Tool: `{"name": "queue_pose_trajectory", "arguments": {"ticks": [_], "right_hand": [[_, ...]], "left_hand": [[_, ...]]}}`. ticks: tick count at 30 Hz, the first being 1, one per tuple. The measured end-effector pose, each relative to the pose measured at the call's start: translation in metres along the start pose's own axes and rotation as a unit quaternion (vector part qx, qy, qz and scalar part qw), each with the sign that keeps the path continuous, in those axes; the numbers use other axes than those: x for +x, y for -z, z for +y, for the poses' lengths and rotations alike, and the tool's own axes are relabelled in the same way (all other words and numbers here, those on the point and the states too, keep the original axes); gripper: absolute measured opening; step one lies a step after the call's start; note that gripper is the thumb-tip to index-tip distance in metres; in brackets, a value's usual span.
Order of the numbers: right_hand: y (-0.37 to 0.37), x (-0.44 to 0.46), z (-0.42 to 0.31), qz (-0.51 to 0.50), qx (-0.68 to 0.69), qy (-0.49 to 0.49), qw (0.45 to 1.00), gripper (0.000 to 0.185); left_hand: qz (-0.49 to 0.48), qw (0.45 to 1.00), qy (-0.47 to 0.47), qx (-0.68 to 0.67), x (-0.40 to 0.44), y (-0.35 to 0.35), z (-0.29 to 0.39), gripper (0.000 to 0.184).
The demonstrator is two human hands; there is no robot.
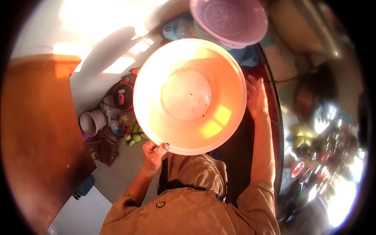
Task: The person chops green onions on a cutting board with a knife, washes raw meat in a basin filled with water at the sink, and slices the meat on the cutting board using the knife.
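A large, pale orange basin (186,96) is held up in front of my body, its inside facing the camera, with a few small dark specks on its bottom. My left hand (154,154) grips the lower left rim, thumb over the edge. Beside the right side of the rim is my right hand (256,96), its fingers apart and pointing up; a narrow gap or light contact with the basin cannot be told apart. Sunlight falls brightly across the basin's inside.
Above the basin sits a pink perforated basket (231,19). An orange wooden cabinet (39,137) stands at the left. Near it are a grey-white pot (92,122) and green round produce (136,138). At the right is a cluttered counter with a yellow-green item (303,135).
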State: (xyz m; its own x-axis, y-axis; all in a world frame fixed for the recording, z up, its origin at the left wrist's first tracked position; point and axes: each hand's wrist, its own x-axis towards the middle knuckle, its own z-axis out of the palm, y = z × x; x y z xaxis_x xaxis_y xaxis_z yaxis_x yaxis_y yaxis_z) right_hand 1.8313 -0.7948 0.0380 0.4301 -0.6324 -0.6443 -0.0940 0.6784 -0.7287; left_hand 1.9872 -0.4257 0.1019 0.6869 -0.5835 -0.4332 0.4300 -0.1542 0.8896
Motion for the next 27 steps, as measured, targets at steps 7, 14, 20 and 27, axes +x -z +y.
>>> {"name": "queue_pose_trajectory", "arguments": {"ticks": [7, 14, 20, 27], "right_hand": [[0.109, -0.213, 0.116, 0.054, -0.010, 0.100, 0.994, 0.058], [0.233, -0.413, 0.284, 0.264, 0.181, 0.128, 0.939, 0.048], [0.284, -0.604, 0.467, 0.552, 0.273, 0.152, 0.773, 0.039], [0.273, -0.713, 0.591, 0.705, 0.480, 0.073, 0.517, 0.027]], "left_hand": [[-0.216, 0.971, 0.034, 0.102, -0.044, -0.048, -0.001, 0.009], [-0.506, 0.807, 0.044, 0.302, -0.139, -0.152, -0.083, 0.015], [-0.707, 0.522, 0.109, 0.465, -0.281, -0.290, -0.199, 0.023], [-0.790, 0.316, 0.164, 0.500, -0.397, -0.387, -0.310, 0.020]]}}
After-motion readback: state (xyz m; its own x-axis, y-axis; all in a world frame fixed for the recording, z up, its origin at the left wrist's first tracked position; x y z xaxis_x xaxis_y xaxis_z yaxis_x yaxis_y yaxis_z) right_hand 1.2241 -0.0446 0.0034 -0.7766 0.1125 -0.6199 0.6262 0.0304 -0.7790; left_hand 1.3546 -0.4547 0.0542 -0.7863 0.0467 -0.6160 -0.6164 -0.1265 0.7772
